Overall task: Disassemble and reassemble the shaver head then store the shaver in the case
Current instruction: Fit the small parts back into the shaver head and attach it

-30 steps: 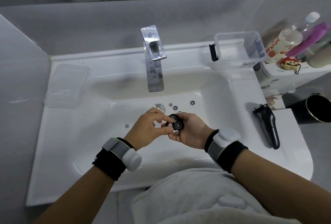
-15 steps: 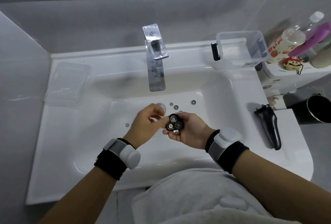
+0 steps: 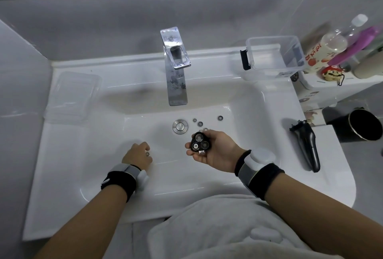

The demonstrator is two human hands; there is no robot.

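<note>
Black three-ring plastic shaver head (image 3: pixel 200 142) sat gripped in my right hand (image 3: pixel 217 151), while my left hand (image 3: pixel 137 155), leftward, pinched a small toothed cutter (image 3: pixel 147 153).

Over the white ceramic sink (image 3: pixel 269 113), the right hand (image 3: pixel 219 151) held the black three-ring shaver head (image 3: pixel 200 142) face up. The left hand (image 3: pixel 137 155) curled low in the basin at a small toothed metal cutter (image 3: pixel 147 153). The black shaver body (image 3: pixel 306 145) lay on the sink's right ledge.
</note>
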